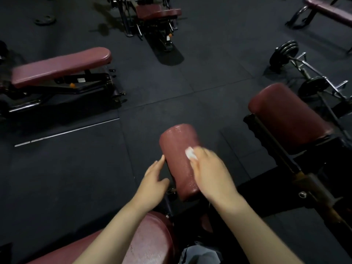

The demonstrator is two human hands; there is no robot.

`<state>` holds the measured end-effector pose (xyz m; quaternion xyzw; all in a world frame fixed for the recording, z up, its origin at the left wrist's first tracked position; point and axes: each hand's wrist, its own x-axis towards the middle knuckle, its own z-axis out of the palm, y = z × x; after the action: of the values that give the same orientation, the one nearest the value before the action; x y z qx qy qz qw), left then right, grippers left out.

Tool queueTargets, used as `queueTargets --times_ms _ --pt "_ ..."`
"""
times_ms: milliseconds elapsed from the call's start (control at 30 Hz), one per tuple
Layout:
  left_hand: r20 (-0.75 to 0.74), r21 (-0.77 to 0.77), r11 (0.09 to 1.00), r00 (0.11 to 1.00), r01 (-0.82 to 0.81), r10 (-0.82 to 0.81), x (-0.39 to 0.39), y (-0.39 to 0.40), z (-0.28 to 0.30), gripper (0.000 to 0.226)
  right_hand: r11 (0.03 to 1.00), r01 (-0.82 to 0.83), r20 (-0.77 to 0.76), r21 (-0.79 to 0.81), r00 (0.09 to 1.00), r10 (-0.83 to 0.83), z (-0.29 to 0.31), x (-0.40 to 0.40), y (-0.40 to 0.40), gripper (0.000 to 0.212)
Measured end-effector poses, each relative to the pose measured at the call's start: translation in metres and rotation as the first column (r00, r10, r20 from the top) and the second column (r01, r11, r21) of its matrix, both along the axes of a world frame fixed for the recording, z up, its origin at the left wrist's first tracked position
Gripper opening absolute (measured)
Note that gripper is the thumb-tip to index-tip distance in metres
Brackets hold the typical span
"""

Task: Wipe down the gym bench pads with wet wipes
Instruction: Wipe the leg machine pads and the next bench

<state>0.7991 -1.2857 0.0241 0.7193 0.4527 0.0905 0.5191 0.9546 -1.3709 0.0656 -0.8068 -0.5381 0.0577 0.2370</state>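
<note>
A maroon roller pad (177, 151) stands out in front of me at the centre, its surface glistening wet. My right hand (208, 169) lies on the pad's right side, shut on a white wet wipe (191, 153) that shows at my fingertips. My left hand (155, 179) is open, its fingertips touching the pad's left side. Below my arms lies a larger maroon bench pad (150, 242), worn and pale on top.
A second maroon roller pad (285, 117) on a black frame stands to the right. A flat maroon bench (61, 65) is at the left, another bench (158, 11) at the top. A barbell with black plates (285, 54) lies at the upper right. Dark rubber floor (76, 178) surrounds everything.
</note>
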Motion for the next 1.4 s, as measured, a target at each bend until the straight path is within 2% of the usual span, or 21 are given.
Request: queueTargets --times_ms 100,200,267,333,400,500,567,633,733,867,967,1033,1100,1200,1300,1400 --pt "0.03 -0.051 0.999 1.0 0.001 0.001 0.001 -0.004 -0.001 0.08 0.997 0.081 -0.107 0.014 0.991 -0.079 0.003 -0.02 -0.063 0.025" --pt "0.029 -0.186 0.982 0.999 -0.025 0.031 -0.001 0.006 -0.005 0.08 0.999 0.054 -0.008 0.01 0.999 -0.053 0.004 -0.002 0.002 0.027" --pt "-0.011 -0.17 0.985 1.0 -0.029 0.027 -0.003 0.014 -0.005 0.077 0.998 0.066 0.027 -0.005 0.997 -0.065 0.004 0.013 0.068 0.029" --pt "-0.045 -0.04 0.999 0.999 -0.023 0.021 -0.001 0.017 0.003 0.079 0.995 0.104 0.019 -0.002 0.994 -0.104 0.007 0.028 0.11 0.029" --pt "-0.05 0.199 0.98 0.999 0.026 -0.016 0.006 0.014 0.016 0.079 0.996 0.08 0.029 -0.027 0.996 -0.079 0.006 0.031 0.101 0.026" --pt "-0.106 0.401 0.903 0.987 0.154 -0.121 0.016 0.001 0.031 0.086 0.996 0.069 0.008 0.051 0.998 -0.069 -0.003 0.017 0.017 0.025" --pt "-0.178 0.441 0.87 0.971 0.222 -0.157 0.017 -0.003 0.023 0.09 0.995 0.092 -0.078 0.04 0.993 -0.088 -0.001 0.001 -0.042 0.024" --pt "-0.187 0.429 0.874 0.969 0.229 -0.162 0.013 -0.002 0.016 0.091 0.997 0.08 -0.084 0.011 0.993 -0.079 0.003 -0.002 -0.054 0.019" --pt "-0.16 0.399 0.891 0.973 0.218 -0.167 0.009 0.0 0.011 0.093 1.0 0.009 0.06 -0.013 0.998 -0.008 0.009 0.017 0.014 0.014" --pt "-0.1 0.333 0.924 0.982 0.185 -0.16 0.009 -0.002 0.001 0.096 0.999 0.007 0.01 -0.039 1.0 -0.007 0.008 0.044 0.093 0.017" --pt "-0.032 0.191 0.975 0.993 0.114 -0.11 0.0 -0.006 -0.011 0.094 0.998 -0.07 -0.025 -0.004 0.997 0.07 0.004 0.024 0.043 0.022" --pt "0.027 0.066 0.995 0.997 0.077 -0.079 -0.002 -0.008 -0.012 0.093 0.998 -0.05 -0.057 0.022 0.997 0.052 0.003 0.002 -0.016 0.023" --pt "0.059 0.012 0.997 0.996 0.07 -0.071 0.0 -0.007 -0.013 0.094 0.999 -0.019 -0.117 0.039 0.993 0.024 0.004 -0.015 -0.05 0.016" --pt "0.059 -0.047 0.996 0.996 0.075 -0.072 -0.003 0.001 -0.02 0.09 1.0 -0.025 -0.015 0.002 1.0 0.025 0.004 -0.004 0.004 0.025" --pt "-0.062 0.017 0.998 0.996 0.059 -0.058 -0.005 0.012 -0.016 0.08 1.0 0.002 0.046 -0.015 0.999 -0.002 0.003 0.019 0.094 0.029" --pt "-0.161 0.278 0.954 0.984 0.116 -0.073 0.001 0.011 0.0 0.083 0.999 0.033 0.054 -0.038 0.998 -0.03 0.008 0.034 0.115 0.022"
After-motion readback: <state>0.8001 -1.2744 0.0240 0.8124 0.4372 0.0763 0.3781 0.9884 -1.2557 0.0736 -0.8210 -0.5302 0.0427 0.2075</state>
